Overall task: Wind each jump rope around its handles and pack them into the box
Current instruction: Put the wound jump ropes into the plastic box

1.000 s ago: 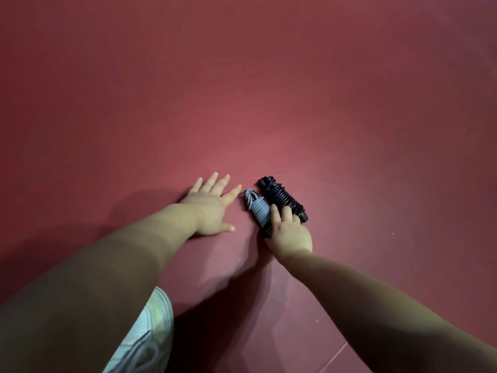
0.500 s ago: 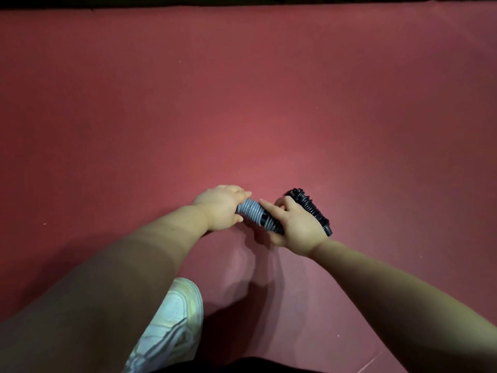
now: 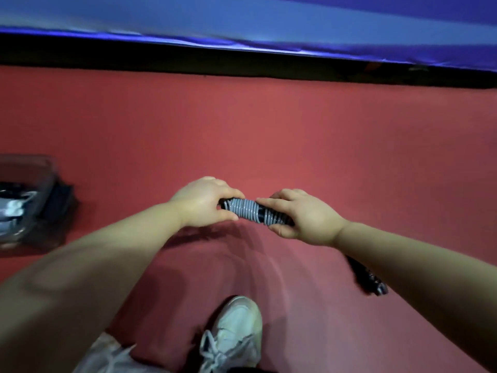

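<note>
A red floor (image 3: 269,135) fills most of the frame. Across the top runs a blue padded band (image 3: 242,20) with a black strip (image 3: 188,59) below it. At bottom centre is a white lace-up shoe (image 3: 236,335), with pale trouser fabric (image 3: 107,356) to its left.

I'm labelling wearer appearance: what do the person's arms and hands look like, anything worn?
The left forearm and right forearm are bare, with no sleeves in view. The left hand and right hand wear no gloves; no watch, bracelet or ring shows.

no readable text, labels, brands, numbers or signs anywhere
</note>
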`<state>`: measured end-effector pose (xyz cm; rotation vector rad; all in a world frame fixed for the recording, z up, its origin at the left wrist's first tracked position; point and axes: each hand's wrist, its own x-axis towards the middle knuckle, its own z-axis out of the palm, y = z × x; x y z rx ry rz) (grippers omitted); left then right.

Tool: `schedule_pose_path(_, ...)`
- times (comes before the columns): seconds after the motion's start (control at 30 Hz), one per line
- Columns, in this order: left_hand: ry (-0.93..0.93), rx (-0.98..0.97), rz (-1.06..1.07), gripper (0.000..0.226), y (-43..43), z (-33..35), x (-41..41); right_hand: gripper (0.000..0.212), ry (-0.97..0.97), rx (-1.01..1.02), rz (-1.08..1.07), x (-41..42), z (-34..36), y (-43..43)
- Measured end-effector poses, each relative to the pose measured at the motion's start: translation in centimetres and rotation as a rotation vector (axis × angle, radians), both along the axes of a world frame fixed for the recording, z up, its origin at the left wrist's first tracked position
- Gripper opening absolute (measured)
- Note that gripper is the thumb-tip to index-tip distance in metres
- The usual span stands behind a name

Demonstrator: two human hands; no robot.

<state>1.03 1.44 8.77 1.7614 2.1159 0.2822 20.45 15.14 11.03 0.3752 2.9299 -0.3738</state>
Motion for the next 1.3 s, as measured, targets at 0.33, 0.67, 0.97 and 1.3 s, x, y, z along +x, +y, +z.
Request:
schedule_pose_path(0.33,0.164,0.087,0.279,0.041,-16.6,4.8,-15.3,0.059,0.132,0.06,0.25,-19.8,2.8,-12.7)
schedule_pose_path(0.67,0.254,-0.18,0.586,0.044,-32.7,2.6,-29.2,0.058,0.098,-0.072,0.433,-38.5,-1.5,-28.0)
schedule_pose_path(0.97,0.421,-0.603,0.492,0.018,-34.3,-5.4,-33.1,0.06,-0.103,-0.07,0.571,-43.5,-10.2,-32.6)
schedule_pose_path(1.3,0.27,-0.748,0.51,0.014,-33.0,-5.1,-33.9,0.054,-0.075,0.043,0.62,-43.1,-10.1,-32.0)
